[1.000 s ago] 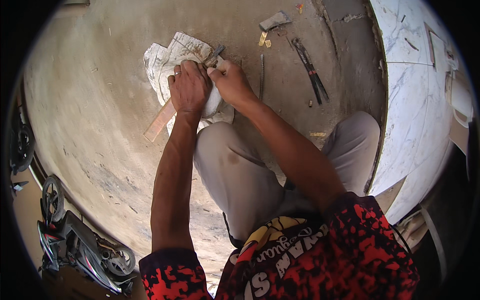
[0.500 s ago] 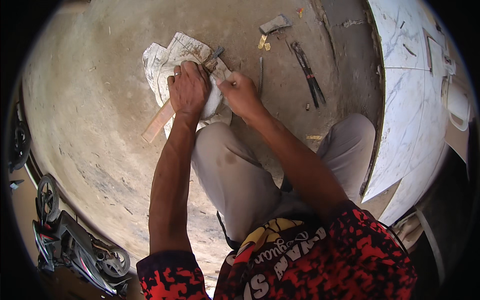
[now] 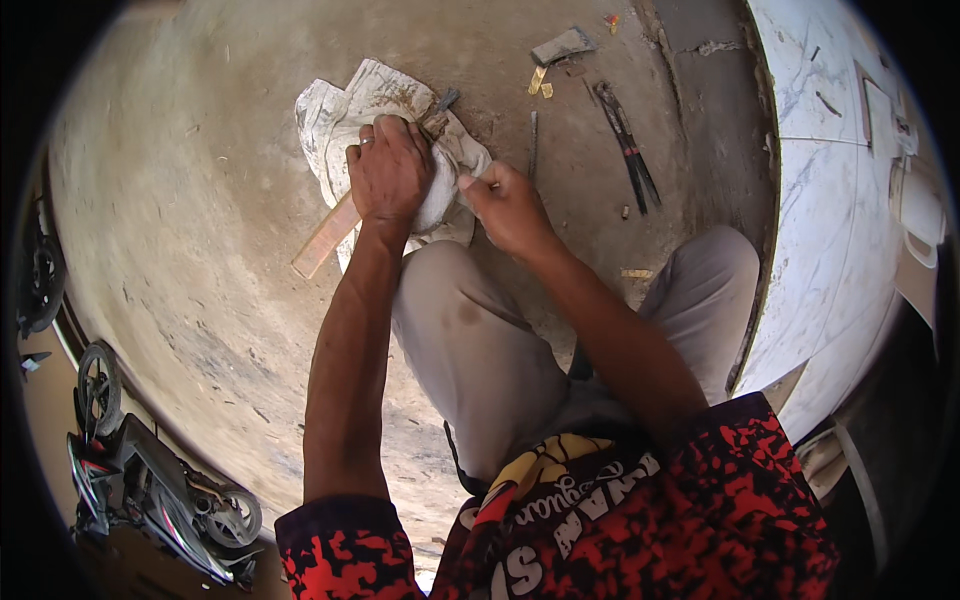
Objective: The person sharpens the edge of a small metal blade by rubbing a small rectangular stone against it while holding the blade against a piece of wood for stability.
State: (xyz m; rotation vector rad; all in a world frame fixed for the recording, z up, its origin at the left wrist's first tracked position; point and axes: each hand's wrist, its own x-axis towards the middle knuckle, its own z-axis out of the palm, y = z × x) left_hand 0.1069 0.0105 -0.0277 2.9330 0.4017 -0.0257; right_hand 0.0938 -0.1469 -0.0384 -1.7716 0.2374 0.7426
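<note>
A crumpled, dirty white sack (image 3: 322,125) lies on the floor in front of my knee. My left hand (image 3: 392,172) presses down on it, fingers curled over the bundled folds. From under that hand a flat wooden piece (image 3: 328,238) sticks out toward the lower left; its other end is hidden. Beyond my fingertips a small dark grey end (image 3: 447,100) pokes out of the sack, of a kind I cannot make out. My right hand (image 3: 508,210) is closed, thumb and fingers pinching the right edge of the sack beside the bundle.
Right of the sack lie a thin rod (image 3: 534,140), long-handled pincers (image 3: 628,155), a grey wedge-shaped block (image 3: 563,46) and yellow scraps (image 3: 538,80). A raised white marbled tile surface (image 3: 820,210) borders the right side. A motorcycle (image 3: 160,490) stands at lower left.
My right hand has moved slightly right and nearer to me, drawing the sack's edge out with it. The left hand keeps its hold on the bundle.
</note>
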